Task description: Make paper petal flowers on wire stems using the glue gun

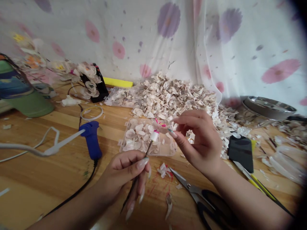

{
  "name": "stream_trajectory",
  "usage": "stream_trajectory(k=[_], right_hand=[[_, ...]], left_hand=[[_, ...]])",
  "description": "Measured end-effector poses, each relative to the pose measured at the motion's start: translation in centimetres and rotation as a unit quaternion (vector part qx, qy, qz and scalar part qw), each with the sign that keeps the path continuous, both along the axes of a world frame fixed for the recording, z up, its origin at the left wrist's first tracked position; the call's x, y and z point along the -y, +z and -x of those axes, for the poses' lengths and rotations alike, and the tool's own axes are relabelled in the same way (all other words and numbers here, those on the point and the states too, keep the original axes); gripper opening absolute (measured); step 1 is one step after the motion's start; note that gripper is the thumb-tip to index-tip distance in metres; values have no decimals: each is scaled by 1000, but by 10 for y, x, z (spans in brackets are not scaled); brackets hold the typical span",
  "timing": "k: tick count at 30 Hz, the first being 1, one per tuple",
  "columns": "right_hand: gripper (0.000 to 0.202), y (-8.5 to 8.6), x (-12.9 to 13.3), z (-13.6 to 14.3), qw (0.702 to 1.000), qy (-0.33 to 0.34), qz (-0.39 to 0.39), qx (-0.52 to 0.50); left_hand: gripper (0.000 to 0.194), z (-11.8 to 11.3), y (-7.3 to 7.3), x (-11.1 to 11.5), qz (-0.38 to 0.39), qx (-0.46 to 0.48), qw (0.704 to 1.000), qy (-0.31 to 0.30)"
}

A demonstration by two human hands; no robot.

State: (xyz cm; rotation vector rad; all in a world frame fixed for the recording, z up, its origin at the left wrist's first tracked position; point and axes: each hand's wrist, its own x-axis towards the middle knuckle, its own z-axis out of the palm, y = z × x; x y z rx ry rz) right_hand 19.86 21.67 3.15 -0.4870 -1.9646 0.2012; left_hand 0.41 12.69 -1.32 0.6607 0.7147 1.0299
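Note:
My left hand [134, 172] is closed around a thin dark flower stem [148, 149], which slants up to the right. A white base [154, 136] with bright pink stamens sits at the stem's top. Thumb and forefinger of my right hand [198, 140] pinch a pale, translucent petal [164, 129] against the pink tips. Just behind both hands lies a clear compartment box [123, 145] with loose petals in it. Below the hands, black-handled scissors [190, 187] rest open on the table beside a small white petal cluster [163, 170].
A blue glue gun [92, 140] with its cord stands left. A large heap of dried petals [177, 95] fills the back. Made-up flowers [88, 75] and a green container [33, 99] are back left. A metal pan [268, 107], black pad [240, 153] and yellow-handled tool [261, 185] lie right.

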Motion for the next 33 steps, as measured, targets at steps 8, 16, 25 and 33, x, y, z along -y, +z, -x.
stream_trajectory(k=[8,16,25,33], right_hand=[[10,1,-1,-1,1000,1,-3,28],[28,-6,-5,0,999,38,32,-8],[22,-3,-2,1,999,25,5,27],[11,4,1,0,999,10,-22,35]], left_hand=[[24,0,-5,1,3,19,1000,6],[26,-2,-2,3,8,6,1000,13],[24,1,-5,2,4,17,1000,8],[25,0,1,2,10,-14,1000,9]])
